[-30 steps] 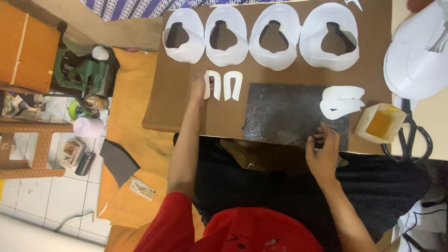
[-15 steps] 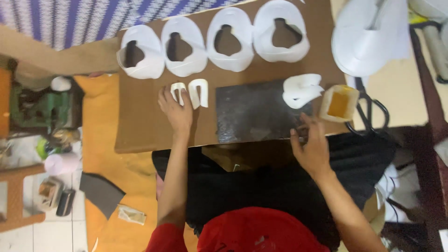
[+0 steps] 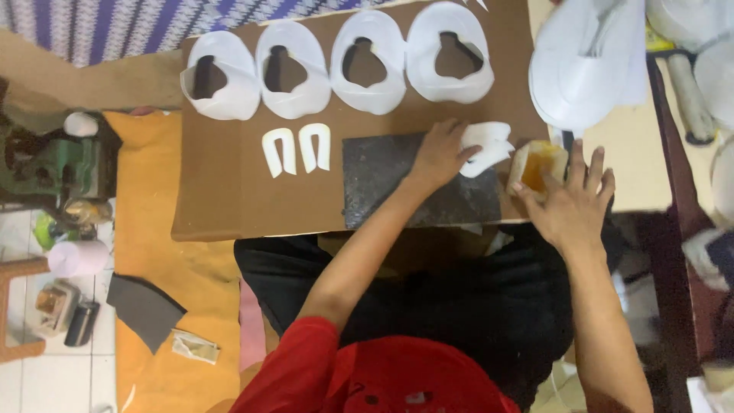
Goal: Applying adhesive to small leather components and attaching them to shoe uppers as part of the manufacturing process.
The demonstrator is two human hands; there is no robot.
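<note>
Left hand (image 3: 440,153) now across on white cutouts (image 3: 485,145); right grip (image 3: 569,203) around glue tub (image 3: 537,164), amber inside.

Red short-sleeved shirt, dark trousers, bare forearms

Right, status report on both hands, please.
Left hand on the white cut-out stack. Right hand gripping the small yellow container. Nothing between them.
</note>
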